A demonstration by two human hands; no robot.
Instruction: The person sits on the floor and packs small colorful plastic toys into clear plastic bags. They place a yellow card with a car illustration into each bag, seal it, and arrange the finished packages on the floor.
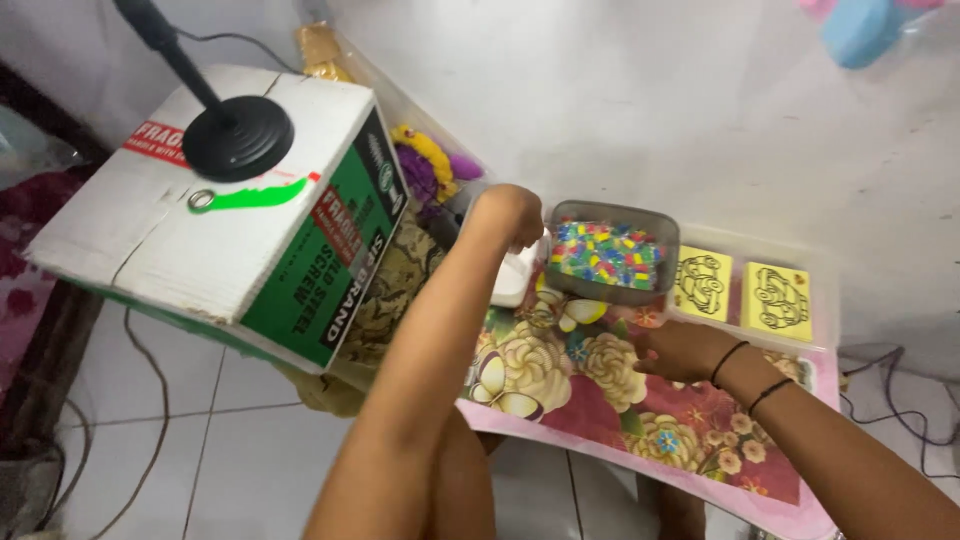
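So the gray tub of colorful beads (612,252) sits at the far edge of the flowery mat (600,400). Left hand (508,214) is curled up by a white tray (514,280) just left of it, can't tell if it's gripping. Right hand (682,350) lies flat on the mat, nearer. Two yellow picture cards (740,290) sit right of the tub, and a big cardboard box (220,210) crowds the left.

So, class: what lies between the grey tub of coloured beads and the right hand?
In the head view, only bare flowered mat lies between the bead tub and the right hand.
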